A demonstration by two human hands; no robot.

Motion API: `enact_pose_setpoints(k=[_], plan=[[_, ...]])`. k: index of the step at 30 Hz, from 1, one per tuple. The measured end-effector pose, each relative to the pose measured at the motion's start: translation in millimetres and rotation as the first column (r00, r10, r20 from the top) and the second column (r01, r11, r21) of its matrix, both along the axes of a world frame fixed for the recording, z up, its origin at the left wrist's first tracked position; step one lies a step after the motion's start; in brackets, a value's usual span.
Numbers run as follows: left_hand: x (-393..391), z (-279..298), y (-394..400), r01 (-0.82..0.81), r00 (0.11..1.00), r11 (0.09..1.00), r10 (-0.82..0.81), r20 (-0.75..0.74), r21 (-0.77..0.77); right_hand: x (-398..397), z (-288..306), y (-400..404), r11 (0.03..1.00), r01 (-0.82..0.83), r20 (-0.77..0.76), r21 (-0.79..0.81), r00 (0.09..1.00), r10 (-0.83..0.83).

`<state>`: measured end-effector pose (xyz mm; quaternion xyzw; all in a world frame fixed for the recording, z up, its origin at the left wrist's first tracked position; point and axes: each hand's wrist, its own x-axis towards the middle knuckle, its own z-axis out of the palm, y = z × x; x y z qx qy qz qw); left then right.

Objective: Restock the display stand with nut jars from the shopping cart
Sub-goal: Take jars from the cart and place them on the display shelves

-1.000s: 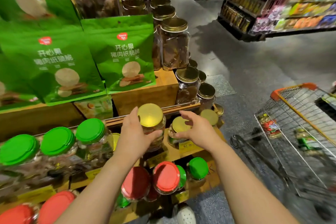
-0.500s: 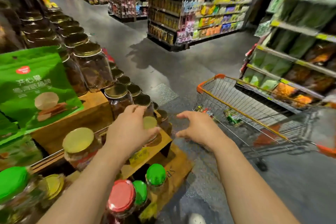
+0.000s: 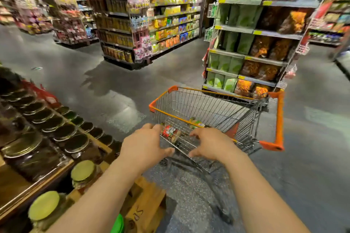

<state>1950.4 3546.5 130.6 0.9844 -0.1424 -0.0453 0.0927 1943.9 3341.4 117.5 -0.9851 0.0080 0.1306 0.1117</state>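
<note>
Orange-trimmed wire shopping cart (image 3: 217,111) stands on the grey floor, with a few blurred nut jars (image 3: 171,133) in its basket. Left hand (image 3: 145,144) and right hand (image 3: 211,143) reach toward its near side, fingers spread, holding nothing. The wooden display stand (image 3: 145,208) sits left of the cart.

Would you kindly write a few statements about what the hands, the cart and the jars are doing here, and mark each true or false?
1. Both hands, left hand and right hand, hold nothing. True.
2. The orange-trimmed wire shopping cart lies tipped on its side. False: it stands upright on the grey floor.
3. Packaged goods lie in the cart. True.
4. The gold-lidded glass jars on the wooden display stand sit to the person's right. False: they sit to the left.
</note>
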Motion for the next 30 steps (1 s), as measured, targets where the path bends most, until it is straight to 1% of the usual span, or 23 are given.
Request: enact_pose_setpoints(k=[5,9,14,18,23,27,30], plan=[[33,-1,-86,0.055,0.998,0.998,-0.056,-0.023,-0.030,16,-3,-89,0.996,0.080,-0.052,0.040,0.996,-0.078],[60,-4,-146,0.076,0.997,0.996,-0.077,-0.022,-0.056,29,5,-150,0.994,0.108,-0.043,0.025,0.993,-0.106],[88,-13,-200,0.127,0.991,0.991,-0.129,-0.033,-0.051,41,12,-204,0.989,0.149,-0.030,0.005,0.988,-0.148],[108,-19,-220,0.178,0.984,0.984,-0.177,-0.023,0.010,60,11,-221,0.988,0.155,-0.045,0.029,0.987,-0.153],[146,-18,-217,0.222,0.975,0.973,-0.223,0.003,0.068,105,7,-216,0.989,0.145,-0.068,0.022,0.987,-0.144],[196,-17,-210,0.240,0.969,0.964,-0.246,0.038,0.116,151,9,-205,0.994,0.108,-0.052,-0.018,0.993,-0.109],[232,-16,-212,0.259,0.963,0.959,-0.266,0.045,0.113,184,11,-202,0.992,0.120,-0.035,-0.043,0.992,-0.121]])
